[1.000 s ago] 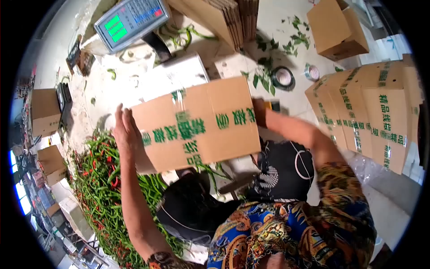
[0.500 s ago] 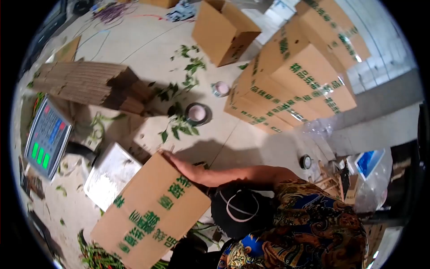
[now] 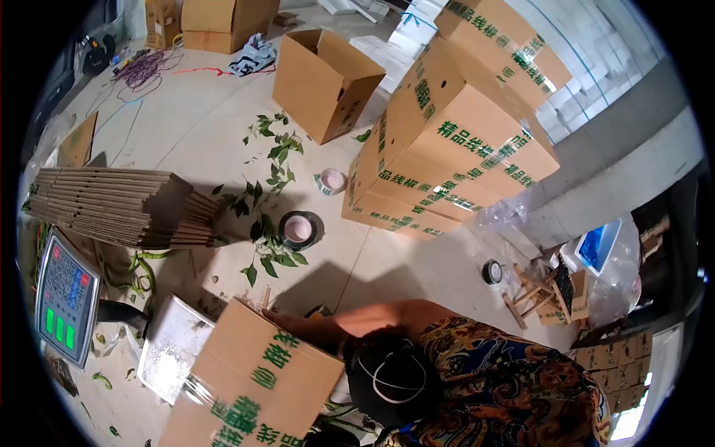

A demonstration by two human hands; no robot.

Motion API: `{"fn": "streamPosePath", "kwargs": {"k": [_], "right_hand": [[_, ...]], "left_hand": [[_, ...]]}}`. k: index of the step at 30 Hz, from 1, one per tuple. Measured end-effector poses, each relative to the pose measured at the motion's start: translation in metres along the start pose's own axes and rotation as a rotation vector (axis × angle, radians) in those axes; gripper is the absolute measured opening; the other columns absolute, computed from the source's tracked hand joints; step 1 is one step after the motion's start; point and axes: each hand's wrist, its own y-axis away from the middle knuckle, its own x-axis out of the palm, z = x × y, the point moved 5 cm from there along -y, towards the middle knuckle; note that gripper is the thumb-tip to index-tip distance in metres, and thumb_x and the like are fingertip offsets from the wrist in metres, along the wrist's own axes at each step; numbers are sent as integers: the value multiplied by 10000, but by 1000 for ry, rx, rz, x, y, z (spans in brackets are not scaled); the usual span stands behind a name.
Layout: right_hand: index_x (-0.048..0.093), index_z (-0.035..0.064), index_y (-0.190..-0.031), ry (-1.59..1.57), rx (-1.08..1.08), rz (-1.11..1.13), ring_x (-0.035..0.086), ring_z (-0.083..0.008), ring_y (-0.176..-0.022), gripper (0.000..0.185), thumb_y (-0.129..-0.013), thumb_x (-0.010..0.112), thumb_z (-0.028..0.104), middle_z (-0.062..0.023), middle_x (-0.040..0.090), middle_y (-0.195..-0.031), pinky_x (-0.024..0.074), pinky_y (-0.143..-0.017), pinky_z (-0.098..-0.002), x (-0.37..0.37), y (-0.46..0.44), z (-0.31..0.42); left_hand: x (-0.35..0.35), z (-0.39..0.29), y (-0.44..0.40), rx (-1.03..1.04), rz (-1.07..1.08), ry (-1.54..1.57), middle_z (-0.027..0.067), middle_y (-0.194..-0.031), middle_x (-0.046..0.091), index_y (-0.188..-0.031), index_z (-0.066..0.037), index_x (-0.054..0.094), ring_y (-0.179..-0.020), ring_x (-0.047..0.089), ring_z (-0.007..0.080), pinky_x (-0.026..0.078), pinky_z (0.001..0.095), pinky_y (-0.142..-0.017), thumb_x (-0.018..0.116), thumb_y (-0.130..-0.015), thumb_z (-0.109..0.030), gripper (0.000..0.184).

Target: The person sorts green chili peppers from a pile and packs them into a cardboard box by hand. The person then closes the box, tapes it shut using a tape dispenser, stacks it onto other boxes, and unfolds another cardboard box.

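Neither my left hand nor my right hand shows in this view. Below me a person in a black cap [image 3: 387, 380] and a patterned shirt [image 3: 514, 372] bends over. One hand of that person [image 3: 287, 324] is against the far side of a closed cardboard box [image 3: 305, 372] with green printing. The person's other hand is hidden. The box partly covers the metal platform [image 3: 167, 357] of a digital scale, whose display panel [image 3: 67, 298] shows lit green digits. I cannot tell whether the box touches the platform.
Flattened cartons [image 3: 104, 205] lie stacked behind the scale. Tape rolls [image 3: 298, 229] and leafy stems [image 3: 264, 257] are on the floor [image 3: 201, 127]. An open box [image 3: 320, 97] stands at the back, beside stacked printed boxes [image 3: 447, 156]. A small wooden stool [image 3: 540, 294] is at right.
The scene has shifted down and left in view. The box now sits lower, and the person's hand remains at its far side.
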Motion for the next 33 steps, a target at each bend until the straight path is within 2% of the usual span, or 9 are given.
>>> {"fn": "streamPosePath", "kwargs": {"k": [6,7,13,19,24,29,30,31,33], "right_hand": [[660,5,-1126,502,26,-237,568,-347,-1113,775,-971,251,646,-210,609,-1226,384,-990,-430,5,109,131],[624,-8,-1149,451,24,-204,581,-340,-1091,704,-991,279,586,-204,624,-1192,392,-977,-437,13,137,160],[611,25,-1157,261,-293,-99,594,-295,-1034,640,-985,321,569,-168,634,-1132,426,-892,-410,18,251,272],[598,58,-1165,-7,-680,-209,608,-250,-977,577,-980,363,552,-131,644,-1072,460,-807,-382,-14,392,359],[588,86,-1172,-290,-1046,-425,619,-212,-929,528,-975,398,537,-101,652,-1022,489,-736,-360,-70,522,391],[577,113,-1179,-527,-1362,-792,631,-175,-882,482,-970,432,523,-71,660,-972,517,-665,-337,-118,631,382],[551,86,-1124,-390,-1325,-307,566,-157,-753,484,-952,464,530,-53,627,-860,469,-686,-326,-170,640,361],[532,94,-1040,-250,-1216,-813,492,-134,-692,473,-956,437,550,-41,602,-831,419,-624,-287,-158,656,366],[552,85,-1081,-318,-1370,-832,568,-148,-750,511,-980,383,558,-84,625,-862,455,-605,-293,-169,672,363]], "left_hand": [[37,-23,7,14,57,-42,151,-1369,434,-1405,-57,362,-1185,471,288,411,419,-980,382,-971,-563,667],[44,-29,10,20,69,-47,151,-1362,439,-1401,-56,365,-1177,476,287,416,417,-973,384,-971,-563,665],[84,-84,26,96,132,-103,152,-1324,466,-1378,-49,388,-1132,505,282,449,407,-933,400,-967,-561,657],[147,-178,35,261,231,-139,153,-1286,492,-1356,-43,410,-1086,533,276,483,397,-893,416,-963,-559,649],[227,-274,41,444,376,-120,153,-1255,515,-1337,-37,429,-1048,557,272,510,389,-860,429,-960,-558,643],[350,-319,18,409,565,18,154,-1223,537,-1318,-31,447,-1010,581,267,538,380,-827,442,-957,-556,637],[378,-316,12,364,602,56,154,-1217,542,-1314,-30,451,-1003,586,266,543,379,-820,445,-956,-556,636],[405,-309,7,295,644,105,154,-1210,546,-1311,-29,455,-995,591,265,549,377,-813,447,-956,-556,635],[446,-290,13,160,720,212,155,-1198,555,-1303,-27,462,-980,601,264,560,374,-800,453,-955,-555,633]]}}
